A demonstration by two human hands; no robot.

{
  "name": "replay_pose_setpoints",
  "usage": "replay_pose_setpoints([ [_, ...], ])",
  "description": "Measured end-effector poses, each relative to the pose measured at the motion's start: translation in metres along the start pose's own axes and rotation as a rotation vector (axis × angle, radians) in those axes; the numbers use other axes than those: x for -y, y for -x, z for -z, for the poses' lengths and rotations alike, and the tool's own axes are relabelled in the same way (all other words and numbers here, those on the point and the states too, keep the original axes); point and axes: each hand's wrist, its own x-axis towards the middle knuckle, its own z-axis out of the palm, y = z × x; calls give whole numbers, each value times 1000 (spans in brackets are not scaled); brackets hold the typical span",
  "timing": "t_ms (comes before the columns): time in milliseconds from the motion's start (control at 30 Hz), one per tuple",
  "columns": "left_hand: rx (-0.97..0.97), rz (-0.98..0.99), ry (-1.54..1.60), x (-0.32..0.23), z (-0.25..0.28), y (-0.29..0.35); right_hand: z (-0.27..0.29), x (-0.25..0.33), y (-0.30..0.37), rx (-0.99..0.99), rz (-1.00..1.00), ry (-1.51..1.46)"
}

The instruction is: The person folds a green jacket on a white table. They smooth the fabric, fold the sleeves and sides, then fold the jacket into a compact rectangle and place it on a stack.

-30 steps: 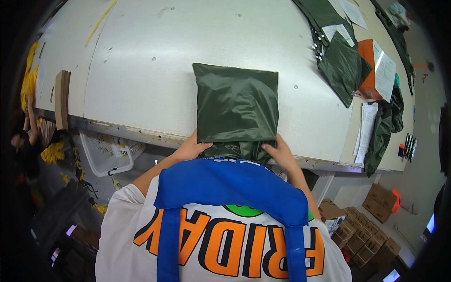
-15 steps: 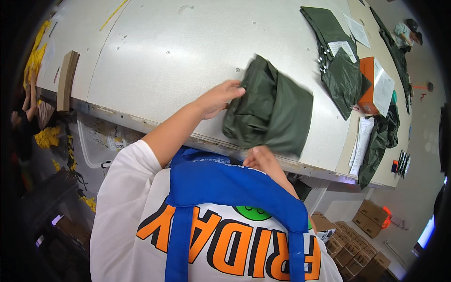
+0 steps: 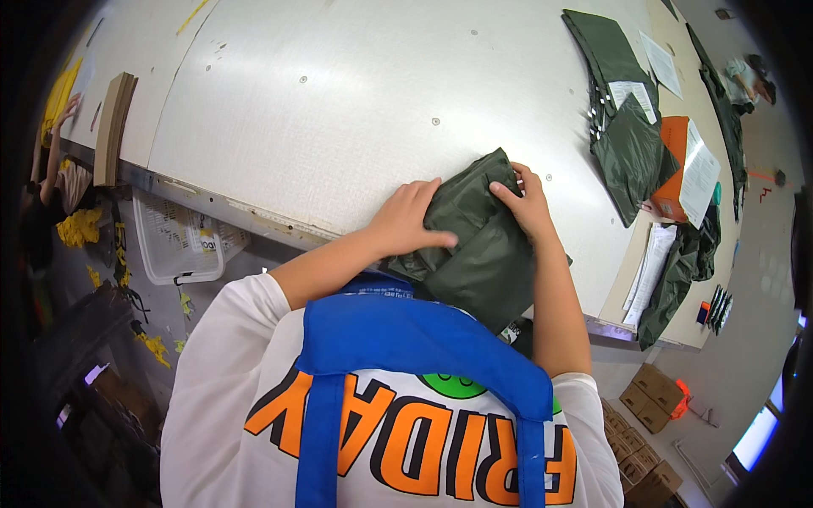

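Observation:
A folded bundle of thin, shiny dark green fabric [image 3: 487, 258] lies at the table's near edge, its near corner hanging over toward my blue apron. What kind of article it is, I cannot tell. My left hand [image 3: 417, 218] grips its left side, thumb pressed on top and fingers along the far left edge. At the far right edge my right hand [image 3: 527, 201] pinches it, with the thumb on top and the fingers behind. The bundle's underside is hidden.
On the right lie more dark green folded pieces [image 3: 622, 157], an orange box [image 3: 673, 169] and a stack of papers [image 3: 650, 275]. Cardboard strips [image 3: 114, 127] sit at the left edge. A white basket [image 3: 178, 250] is below the table; another person's hand [image 3: 66, 112] works at far left.
The bundle has come nearer to me and over the table edge. My right hand has gone from its near edge to its far right edge; my left hand now presses its left side.

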Motion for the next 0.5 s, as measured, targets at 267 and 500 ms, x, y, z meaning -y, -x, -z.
replay_pose_setpoints([
  [267, 117, -99, 233, -66, 19, 6, 23, 25, 43, 221, 37, -314],
  [500, 149, 475, 770, -23, -9, -26, 30, 39, 49, 154, 192, -53],
])
